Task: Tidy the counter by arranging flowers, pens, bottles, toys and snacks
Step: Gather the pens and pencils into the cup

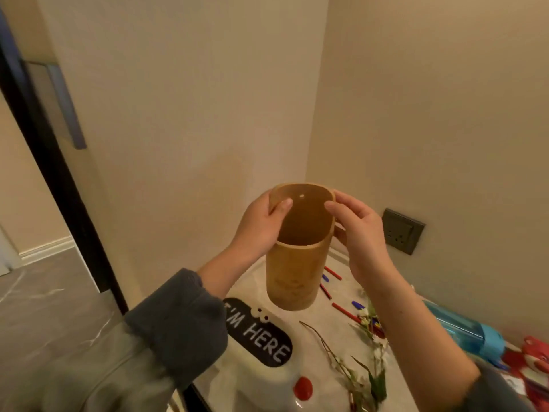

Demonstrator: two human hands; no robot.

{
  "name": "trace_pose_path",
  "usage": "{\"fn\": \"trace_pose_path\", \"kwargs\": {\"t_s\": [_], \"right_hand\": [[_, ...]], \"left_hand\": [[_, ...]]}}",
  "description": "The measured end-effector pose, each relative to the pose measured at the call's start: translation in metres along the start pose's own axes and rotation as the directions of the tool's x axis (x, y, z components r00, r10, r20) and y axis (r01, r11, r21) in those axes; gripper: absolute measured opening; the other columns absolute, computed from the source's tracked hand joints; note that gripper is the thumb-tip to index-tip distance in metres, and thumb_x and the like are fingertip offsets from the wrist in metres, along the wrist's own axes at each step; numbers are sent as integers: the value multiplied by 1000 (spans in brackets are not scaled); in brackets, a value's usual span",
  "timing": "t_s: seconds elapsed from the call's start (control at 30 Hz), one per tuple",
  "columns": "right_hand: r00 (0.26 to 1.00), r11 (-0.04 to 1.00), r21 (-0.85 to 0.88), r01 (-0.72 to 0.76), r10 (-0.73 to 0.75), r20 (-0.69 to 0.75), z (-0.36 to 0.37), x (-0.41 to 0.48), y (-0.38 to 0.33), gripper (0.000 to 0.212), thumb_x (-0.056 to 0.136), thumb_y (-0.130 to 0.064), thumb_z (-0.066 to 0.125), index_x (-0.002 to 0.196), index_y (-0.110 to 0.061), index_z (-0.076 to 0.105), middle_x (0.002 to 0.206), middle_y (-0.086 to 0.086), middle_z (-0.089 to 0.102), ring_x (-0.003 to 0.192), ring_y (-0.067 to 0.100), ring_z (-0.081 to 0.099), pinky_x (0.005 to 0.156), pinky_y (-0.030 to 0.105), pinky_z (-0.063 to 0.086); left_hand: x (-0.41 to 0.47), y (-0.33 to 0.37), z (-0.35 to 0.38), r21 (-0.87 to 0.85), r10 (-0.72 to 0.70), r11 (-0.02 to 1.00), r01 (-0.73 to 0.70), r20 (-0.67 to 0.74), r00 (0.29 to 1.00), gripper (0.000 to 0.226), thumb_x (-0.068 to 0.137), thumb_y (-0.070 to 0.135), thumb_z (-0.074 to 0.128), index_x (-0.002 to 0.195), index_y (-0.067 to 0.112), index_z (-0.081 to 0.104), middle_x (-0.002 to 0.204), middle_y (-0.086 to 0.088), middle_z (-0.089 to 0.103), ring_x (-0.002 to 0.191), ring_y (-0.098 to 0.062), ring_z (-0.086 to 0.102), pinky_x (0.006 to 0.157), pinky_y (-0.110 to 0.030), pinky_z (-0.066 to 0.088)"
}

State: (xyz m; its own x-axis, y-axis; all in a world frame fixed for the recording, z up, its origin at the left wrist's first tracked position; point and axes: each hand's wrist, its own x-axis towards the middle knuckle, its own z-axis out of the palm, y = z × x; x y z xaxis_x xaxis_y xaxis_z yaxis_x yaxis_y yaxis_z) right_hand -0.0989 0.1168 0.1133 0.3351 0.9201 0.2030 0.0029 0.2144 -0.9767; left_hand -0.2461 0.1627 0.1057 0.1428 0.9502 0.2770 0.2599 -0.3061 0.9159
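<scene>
Tan bamboo cup, a tall open cylinder, hangs in the air between both hands, tipped so its empty inside faces the camera. The left hand wraps the wall, its thumb hooked over the rim. The right hand grips the opposite rim, its fingertips curled on the edge. Both sets of fingers are clamped on the cup.

Judging by the scatter, the tidying looks barely begun. Below the right fingers lie thin red pens and a blue-capped pen, none gathered. Further beneath that wrist sprawl loose green flower stems. A translucent blue water bottle lies on its side beyond the right forearm, with a red plush toy past it. The cup probably serves as a holder for pens or stems and is not yet set down; no snacks are identifiable.

Under the left fingers stands a white container with a black "I'M HERE" label. The pale marble-look counter fills a corner of beige walls. A dark wall socket sits just right of the right fingers, and a black door frame and grey veined floor lie well left.
</scene>
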Motion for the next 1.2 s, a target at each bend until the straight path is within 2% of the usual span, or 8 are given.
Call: {"fn": "trace_pose_path", "kwargs": {"t_s": [0.17,0.3,0.4,0.53,0.7,0.87,1.07,1.2], "right_hand": [[993,993,-46,-107,104,-57,34,29,58,25,101,-20,45,114,-24,66,99,-7,72,98,10,67,83,26,55],[948,869,-403,-286,317,11,38,38,129,42,92,-6,50,132,-19,52,130,2,58,117,16,55,97,34,49],[899,729,-605,-320,435,50,38,36,165,59,88,-8,60,142,-22,42,144,2,46,131,19,45,93,28,44],[893,629,-743,-226,439,100,39,36,190,47,91,-24,61,136,-23,47,133,-1,55,117,14,54,96,30,47],[929,563,-816,-134,358,94,36,37,202,17,94,-28,55,111,-32,58,107,-10,63,95,7,56,83,27,49],[931,465,-877,-120,359,62,28,36,202,32,94,-26,58,125,-29,59,125,-9,62,112,10,57,94,29,50],[935,383,-915,-124,353,21,13,26,199,37,92,-22,54,127,-29,61,127,-10,61,112,8,57,86,22,48],[930,373,-920,-124,366,23,5,24,198,39,88,-22,56,125,-31,61,127,-10,60,113,8,57,88,24,50]], "left_hand": [[38,-38,-23,0,-25,1000,25,-76,997,30,100,37,42,124,25,54,112,9,60,104,-12,57,86,-27,47],[58,-71,-27,16,-30,999,31,-37,999,20,100,34,44,115,27,56,107,9,61,101,-11,58,84,-25,45],[67,-93,-25,-7,-65,998,65,-22,998,16,100,32,45,112,28,55,104,9,61,97,-9,58,75,-19,45],[79,-106,-26,-10,-114,993,114,-34,993,21,100,33,46,116,24,56,107,5,61,96,-10,58,79,-24,46],[88,-112,-30,-8,-82,997,82,17,996,26,99,29,48,119,18,59,111,3,64,101,-12,59,87,-28,46],[85,-123,-22,12,-95,995,95,49,994,22,99,30,48,116,20,59,107,3,63,98,-11,59,86,-28,46],[75,-140,-11,-3,-143,989,145,129,981,21,99,33,47,116,25,57,102,13,62,98,-7,59,78,-21,49],[74,-142,-10,2,-151,988,153,138,979,29,98,36,47,123,23,56,112,7,63,102,-11,60,79,-21,49]]}}
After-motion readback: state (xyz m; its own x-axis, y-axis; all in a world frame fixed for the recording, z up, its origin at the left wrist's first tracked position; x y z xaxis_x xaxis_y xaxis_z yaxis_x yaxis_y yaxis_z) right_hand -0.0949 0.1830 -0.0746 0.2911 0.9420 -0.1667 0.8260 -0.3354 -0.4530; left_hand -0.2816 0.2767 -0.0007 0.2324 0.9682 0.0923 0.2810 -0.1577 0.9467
